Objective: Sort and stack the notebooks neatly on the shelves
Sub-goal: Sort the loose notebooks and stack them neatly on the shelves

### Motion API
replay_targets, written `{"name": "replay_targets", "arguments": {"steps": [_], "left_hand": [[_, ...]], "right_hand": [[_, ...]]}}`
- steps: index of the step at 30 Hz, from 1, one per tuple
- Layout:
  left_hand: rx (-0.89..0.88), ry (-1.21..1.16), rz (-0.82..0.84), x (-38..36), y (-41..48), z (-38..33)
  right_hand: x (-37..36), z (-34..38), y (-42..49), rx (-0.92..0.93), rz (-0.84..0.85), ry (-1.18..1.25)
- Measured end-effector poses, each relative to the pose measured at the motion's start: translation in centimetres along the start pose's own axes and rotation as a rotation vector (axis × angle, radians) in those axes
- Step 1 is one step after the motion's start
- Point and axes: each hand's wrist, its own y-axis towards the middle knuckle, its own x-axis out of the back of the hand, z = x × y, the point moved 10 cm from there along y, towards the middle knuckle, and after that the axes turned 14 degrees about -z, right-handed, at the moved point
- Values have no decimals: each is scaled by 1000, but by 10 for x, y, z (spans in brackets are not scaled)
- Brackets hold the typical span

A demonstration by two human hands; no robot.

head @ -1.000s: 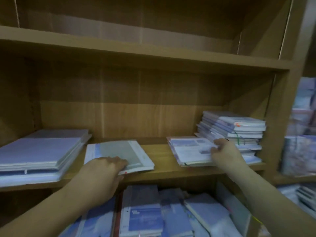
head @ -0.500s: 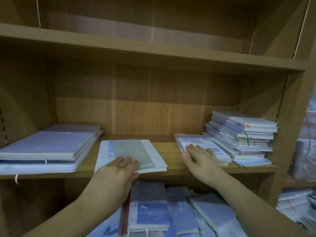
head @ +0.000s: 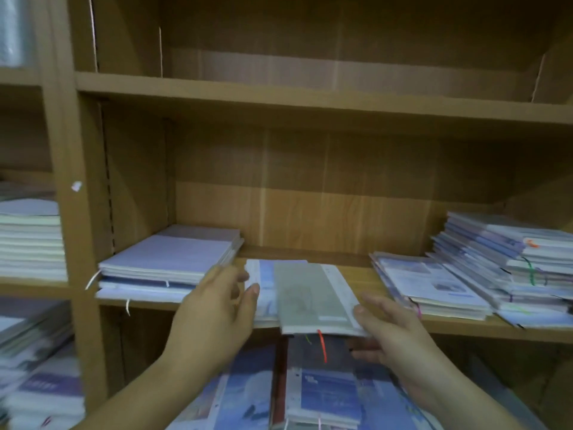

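A grey-and-white notebook (head: 307,296) lies in the middle of the wooden shelf (head: 527,333), its front end sticking out past the shelf edge, red and green strings hanging from it. My right hand (head: 393,333) pinches its right front corner, thumb on top and fingers underneath. At its left edge is my left hand (head: 217,308), fingers relaxed and the thumb tip touching the cover. To the left lies a flat purple stack (head: 167,262). On the right sit a low pile (head: 431,287) and a taller, uneven stack (head: 508,252).
Loose blue-covered notebooks (head: 322,389) lie jumbled on the shelf below, under my arms. The bay to the left holds another stack (head: 31,240). An upright panel (head: 71,181) divides the bays. The upper shelf (head: 310,102) has nothing visible on it.
My right hand left the low right pile and took hold of the grey notebook's right front corner. My left hand slid from its front to its left edge. The notebook now lies straighter, overhanging the front.
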Motion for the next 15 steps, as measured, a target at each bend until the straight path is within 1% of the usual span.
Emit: {"name": "replay_targets", "arguments": {"steps": [1,2,3,4,5,6,7,10,15], "left_hand": [[114,38,76,-4,-3,12],[243,17,177,-13,-10,22],[405,-93,266,-26,-21,27],[586,-274,303,-39,-31,30],[760,-455,306,-51,-42,30],[891,-599,283,-58,-49,29],[966,-683,246,-63,-51,30],[1069,-793,148,-69,-53,31],[1094,-820,8,-68,-50,32]], "right_hand": [[0,1,3,32,-22,-4],[-1,4,3,58,-38,-9],[-5,7,2,80,-39,-4],[-9,10,0,95,-30,9],[-14,11,-1,103,-16,29],[-18,12,-3,96,-12,45],[-22,12,-4,84,-9,57],[-18,17,-2,99,-58,80],[30,60,7,303,-229,35]]}}
